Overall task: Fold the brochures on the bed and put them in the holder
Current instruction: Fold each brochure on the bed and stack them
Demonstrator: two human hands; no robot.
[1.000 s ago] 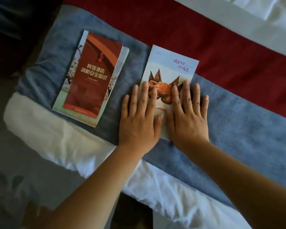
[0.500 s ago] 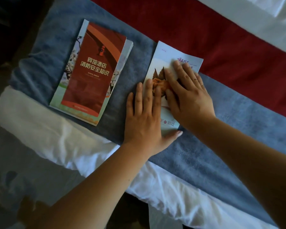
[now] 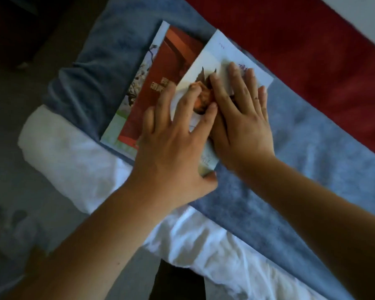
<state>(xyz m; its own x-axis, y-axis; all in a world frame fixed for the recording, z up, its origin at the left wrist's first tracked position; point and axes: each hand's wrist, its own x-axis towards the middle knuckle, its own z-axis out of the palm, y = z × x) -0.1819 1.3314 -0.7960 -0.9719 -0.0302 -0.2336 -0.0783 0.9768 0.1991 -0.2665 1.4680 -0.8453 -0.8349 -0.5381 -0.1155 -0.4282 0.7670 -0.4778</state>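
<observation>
Currently | white crab-print paper brochure (image 3: 223, 50) pressed, not grasped, by left hand (image 3: 171, 148), right hand (image 3: 245, 124) | floppy, slick; pinchable at 6 o'clock edge

- White brochure (image 3: 221, 55): folded, with a pale cover showing an orange crab picture and purple writing. It lies flat and slanted on the blue blanket (image 3: 312, 137), its left edge overlapping the red brochure.
- Red brochure (image 3: 173, 61): folded, with a red cover bearing pale characters and a blossom-and-green strip along its left side. It lies flat on the same blanket.
</observation>
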